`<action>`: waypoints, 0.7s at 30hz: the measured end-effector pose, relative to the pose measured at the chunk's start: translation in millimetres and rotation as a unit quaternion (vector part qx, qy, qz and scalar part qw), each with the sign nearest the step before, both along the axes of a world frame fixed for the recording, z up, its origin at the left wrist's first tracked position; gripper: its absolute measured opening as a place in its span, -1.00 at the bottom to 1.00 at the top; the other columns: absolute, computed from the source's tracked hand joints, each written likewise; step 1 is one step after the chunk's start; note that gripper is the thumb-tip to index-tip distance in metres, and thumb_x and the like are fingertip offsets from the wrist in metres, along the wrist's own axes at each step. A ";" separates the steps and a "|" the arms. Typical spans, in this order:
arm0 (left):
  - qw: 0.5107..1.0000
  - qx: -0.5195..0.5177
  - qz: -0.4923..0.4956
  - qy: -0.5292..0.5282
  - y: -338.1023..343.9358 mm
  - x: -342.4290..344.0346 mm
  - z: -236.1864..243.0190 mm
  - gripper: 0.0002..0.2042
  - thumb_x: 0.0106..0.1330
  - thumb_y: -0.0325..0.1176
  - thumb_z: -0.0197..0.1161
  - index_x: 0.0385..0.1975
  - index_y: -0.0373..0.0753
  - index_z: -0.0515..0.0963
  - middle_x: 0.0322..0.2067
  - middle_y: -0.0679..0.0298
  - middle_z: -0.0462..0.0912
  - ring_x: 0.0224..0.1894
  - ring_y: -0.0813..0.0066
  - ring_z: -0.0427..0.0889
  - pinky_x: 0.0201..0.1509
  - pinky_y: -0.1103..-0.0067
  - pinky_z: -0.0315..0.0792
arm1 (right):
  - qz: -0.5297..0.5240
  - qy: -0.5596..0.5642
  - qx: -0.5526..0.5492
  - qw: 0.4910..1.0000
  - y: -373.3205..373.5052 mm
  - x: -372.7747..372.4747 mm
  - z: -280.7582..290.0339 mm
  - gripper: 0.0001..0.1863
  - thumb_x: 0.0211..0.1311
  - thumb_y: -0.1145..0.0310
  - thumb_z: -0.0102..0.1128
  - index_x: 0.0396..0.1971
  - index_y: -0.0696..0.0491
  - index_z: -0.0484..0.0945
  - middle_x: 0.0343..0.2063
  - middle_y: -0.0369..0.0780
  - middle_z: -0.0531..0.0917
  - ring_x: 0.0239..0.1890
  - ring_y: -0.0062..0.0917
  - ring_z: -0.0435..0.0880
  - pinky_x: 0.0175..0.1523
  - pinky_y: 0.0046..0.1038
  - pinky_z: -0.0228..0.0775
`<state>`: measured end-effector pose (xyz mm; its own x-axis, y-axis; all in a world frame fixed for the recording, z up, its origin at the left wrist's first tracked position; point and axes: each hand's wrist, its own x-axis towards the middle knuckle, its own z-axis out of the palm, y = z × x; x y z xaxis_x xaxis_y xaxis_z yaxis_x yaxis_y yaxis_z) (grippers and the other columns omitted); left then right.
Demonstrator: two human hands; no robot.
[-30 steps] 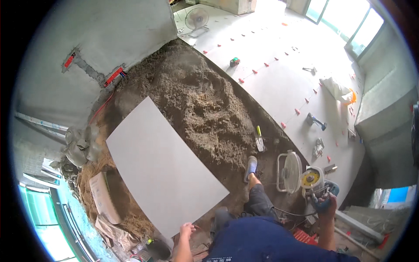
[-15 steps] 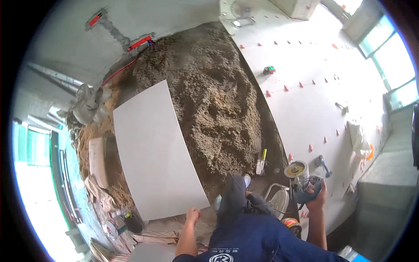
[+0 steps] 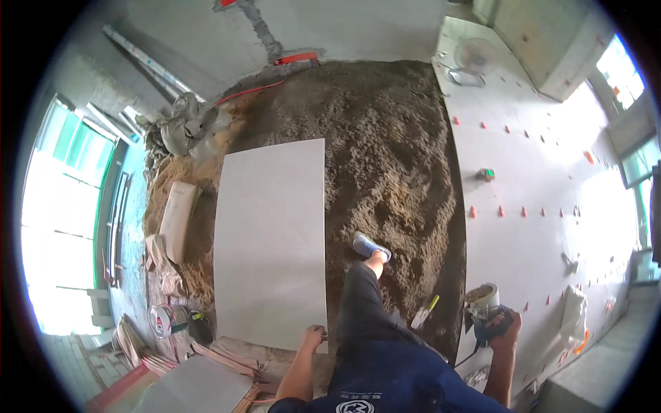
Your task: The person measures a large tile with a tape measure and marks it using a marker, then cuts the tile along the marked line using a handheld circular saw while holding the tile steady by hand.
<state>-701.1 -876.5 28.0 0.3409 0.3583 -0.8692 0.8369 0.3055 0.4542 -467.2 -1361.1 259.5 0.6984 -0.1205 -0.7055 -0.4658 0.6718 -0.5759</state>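
My right hand [image 3: 508,330] is closed on the handle of a corded power tool [image 3: 485,310] with a round guard and a dark body, held at the lower right over the pale tiled floor. My left hand [image 3: 313,337] has curled fingers at the lower right corner of a large white slab [image 3: 270,234]; what it holds, if anything, is too small to make out. The slab lies beside rough grey mortar [image 3: 385,151]. A trowel [image 3: 421,316] with a yellow handle lies in the mortar, right of my outstretched leg and shoe [image 3: 368,244].
Red clips [image 3: 523,210] line the laid tiles [image 3: 509,255]. A fan [image 3: 475,55] stands at the back, a green-topped device [image 3: 485,175] mid-floor. Sacks [image 3: 196,124], a long pale package [image 3: 177,220] and a bucket [image 3: 165,320] are on the left. Long bars [image 3: 148,65] lean against the wall.
The view has swung so the slab appears upright in frame. My leg has stepped forward onto the mortar, and the power tool has moved with my right hand to just right of the trowel.
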 end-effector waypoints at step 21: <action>0.937 -0.104 0.333 0.001 13.3 158.8 85.3 -0.81 0.23 -0.33 0.05 -0.30 -0.29 0.51 -0.52 0.23 0.50 -0.50 0.41 0.53 -0.49 0.46 0.44 | 0.398 -0.164 -0.409 0.805 192.3 498.3 -5.3 -0.72 0.05 0.22 -0.06 -0.64 0.10 0.46 -0.50 -0.14 0.54 -0.40 -0.27 0.52 -0.19 -0.24 0.42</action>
